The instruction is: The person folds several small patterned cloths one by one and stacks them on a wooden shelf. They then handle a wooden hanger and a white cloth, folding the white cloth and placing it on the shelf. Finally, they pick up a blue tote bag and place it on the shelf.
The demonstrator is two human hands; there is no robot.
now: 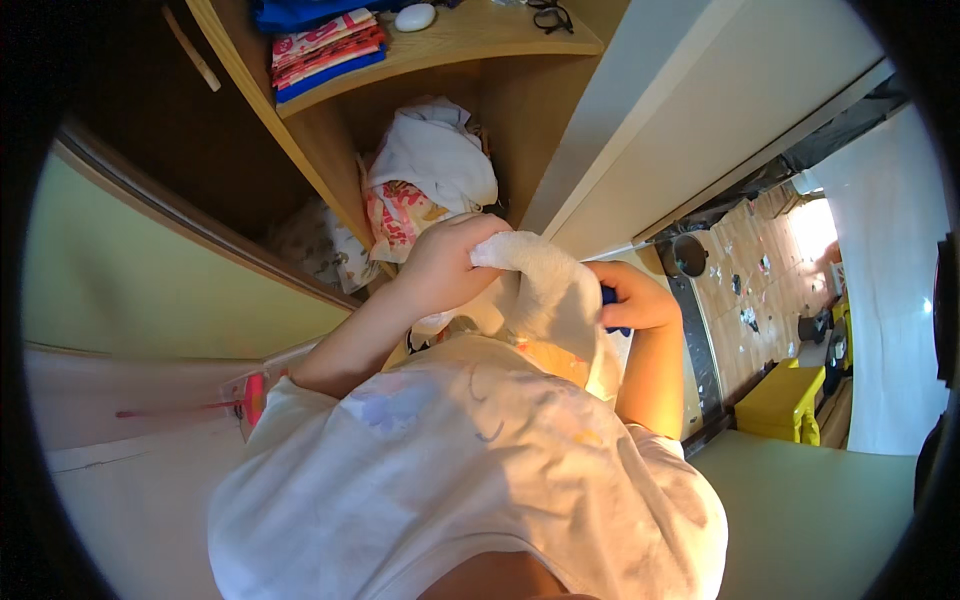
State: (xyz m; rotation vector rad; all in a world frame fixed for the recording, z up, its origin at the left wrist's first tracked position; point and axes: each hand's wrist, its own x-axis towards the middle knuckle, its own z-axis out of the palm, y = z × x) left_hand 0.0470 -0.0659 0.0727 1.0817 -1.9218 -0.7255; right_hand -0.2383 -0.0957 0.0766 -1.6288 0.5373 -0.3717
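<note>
Between my two hands hangs a white, towel-like cloth (559,289), its upper edge folded over. My left hand (457,259) pinches one end of it between thumb and fingers. On the other side my right hand (641,300) is closed at the cloth's edge, with a dark blue item (611,307) partly hidden behind its fingers. Just beyond my left hand, a crumpled white cloth (439,154) lies on a red-and-white printed bag or fabric (401,217) in a wooden cupboard compartment. Something orange shows below the held cloth.
The upper wooden shelf (465,56) carries folded printed items (326,52), a white oval object (415,17) and black-framed glasses (551,16). A pale panel stands right of the cupboard. Farther right are a dark bin (688,255), scattered bits on the floor and a yellow box (780,401).
</note>
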